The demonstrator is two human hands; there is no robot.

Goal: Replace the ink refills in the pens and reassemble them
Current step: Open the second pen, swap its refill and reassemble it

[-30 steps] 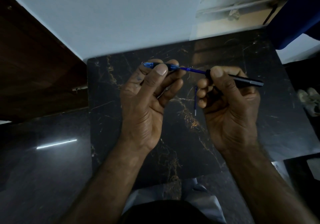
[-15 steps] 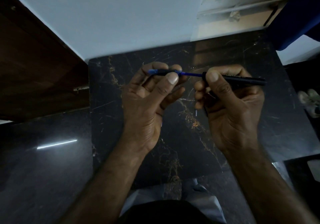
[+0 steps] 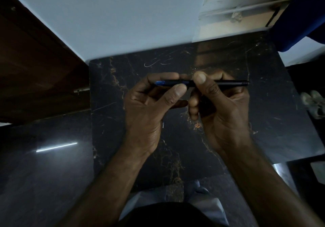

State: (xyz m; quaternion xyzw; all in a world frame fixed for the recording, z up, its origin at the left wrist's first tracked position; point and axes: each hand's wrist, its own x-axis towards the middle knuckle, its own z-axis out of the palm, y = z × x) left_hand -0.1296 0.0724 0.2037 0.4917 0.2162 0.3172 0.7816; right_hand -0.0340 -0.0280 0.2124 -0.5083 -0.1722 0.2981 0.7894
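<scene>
A dark pen lies level between both hands above the black marble table (image 3: 274, 107). My left hand (image 3: 149, 107) pinches the pen's front section (image 3: 171, 83), whose blue tip points left. My right hand (image 3: 221, 102) grips the black barrel (image 3: 228, 82), which sticks out to the right past my fingers. The two pen parts meet between my thumbs, and no blue refill shows between them. A thin loose refill end (image 3: 163, 124) peeks out just below my left palm; I cannot tell whether it lies on the table or is held.
A pale wall (image 3: 114, 15) rises behind the table. Dark wood (image 3: 35, 65) stands at the left and a blue cloth (image 3: 299, 12) hangs at the top right. Glossy dark floor (image 3: 44, 165) surrounds the table. My knees show below.
My hands have come together. The blue refill visible between the front section and the barrel has slid into the barrel, so the two parts now meet.
</scene>
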